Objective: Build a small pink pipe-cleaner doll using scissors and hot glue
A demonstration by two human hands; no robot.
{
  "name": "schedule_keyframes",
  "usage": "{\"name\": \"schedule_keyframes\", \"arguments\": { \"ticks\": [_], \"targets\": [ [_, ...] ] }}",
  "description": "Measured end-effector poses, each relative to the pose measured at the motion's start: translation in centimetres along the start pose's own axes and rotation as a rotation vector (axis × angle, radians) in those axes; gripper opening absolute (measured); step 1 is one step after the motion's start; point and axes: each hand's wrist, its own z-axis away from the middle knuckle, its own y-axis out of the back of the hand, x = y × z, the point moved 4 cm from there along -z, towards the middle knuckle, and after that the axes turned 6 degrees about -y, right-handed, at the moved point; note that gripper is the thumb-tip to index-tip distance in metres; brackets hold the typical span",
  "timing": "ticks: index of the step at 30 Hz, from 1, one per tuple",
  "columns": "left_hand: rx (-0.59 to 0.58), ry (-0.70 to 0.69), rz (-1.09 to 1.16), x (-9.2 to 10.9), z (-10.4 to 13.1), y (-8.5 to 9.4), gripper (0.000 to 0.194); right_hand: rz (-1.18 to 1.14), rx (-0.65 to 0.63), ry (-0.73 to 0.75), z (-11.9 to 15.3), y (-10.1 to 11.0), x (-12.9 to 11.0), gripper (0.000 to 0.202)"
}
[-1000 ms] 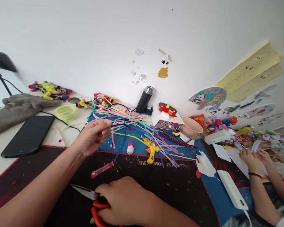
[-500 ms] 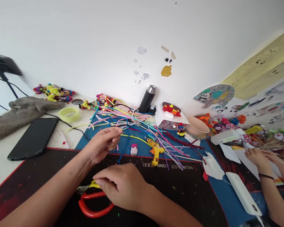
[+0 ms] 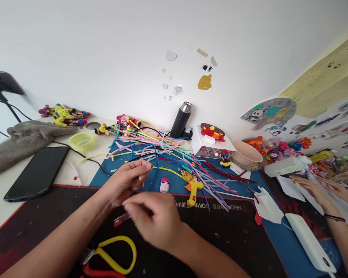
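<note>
My left hand [image 3: 130, 178] is closed in a pinch above the near edge of the blue mat; what its fingertips hold is too small to tell. A blue pipe cleaner [image 3: 157, 172] runs beside those fingertips. To the right and nearer me, my right hand [image 3: 158, 220] is closed, thumb against curled fingers, its contents hidden. Scissors [image 3: 135, 253] with a yellow and a red handle lie on the black mat, touched by neither hand. A small red piece [image 3: 118, 222] is between the wrists. Beyond my right hand stands a small pink-and-white figure [image 3: 164, 185].
Many pipe cleaners [image 3: 150, 141] spread across the blue mat, near a yellow glue gun [image 3: 193, 189] and a black flask [image 3: 181, 120]. A phone [image 3: 37, 172] lies left. At right are a bowl [image 3: 246, 154], a white device [image 3: 310, 241] and another person's hands [image 3: 314, 191].
My right hand has come off the scissors' handle, rising slightly toward my left hand. The scissors sit lower, with the yellow handle now fully showing. The view has shifted slightly.
</note>
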Motion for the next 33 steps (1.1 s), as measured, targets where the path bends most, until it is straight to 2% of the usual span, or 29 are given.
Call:
{"name": "schedule_keyframes", "arguments": {
  "ticks": [4, 6, 9, 15, 19, 23, 33],
  "targets": [
    [-0.010, -0.009, -0.012, 0.1, 0.1, -0.2, 0.058, -0.197, 0.342, -0.225, -2.2, 4.1, 1.8, 0.045],
    [-0.020, -0.022, -0.021, 0.2, 0.1, -0.3, 0.058, -0.232, 0.415, -0.285, -2.9, 5.1, 3.2, 0.045],
    [-0.021, -0.015, -0.025, 0.1, 0.0, -0.3, 0.057, -0.214, 0.464, -0.278, -3.4, 5.6, 5.2, 0.038],
    [-0.011, -0.008, -0.065, -0.5, -0.1, -0.2, 0.051, -0.133, 0.378, -0.246, -2.7, 4.5, 7.2, 0.032],
    [0.002, -0.007, -0.123, -0.5, -0.1, -0.4, 0.050, -0.062, 0.395, -0.210, -2.5, 4.9, 7.3, 0.028],
    [0.012, 0.002, -0.148, -0.5, 0.0, -0.5, 0.052, 0.008, 0.353, -0.193, -2.5, 5.1, 7.3, 0.024],
    [-0.011, 0.012, -0.168, -0.5, 0.1, -0.7, 0.052, 0.124, 0.328, -0.156, -2.1, 5.1, 7.2, 0.026]
  ]
}}
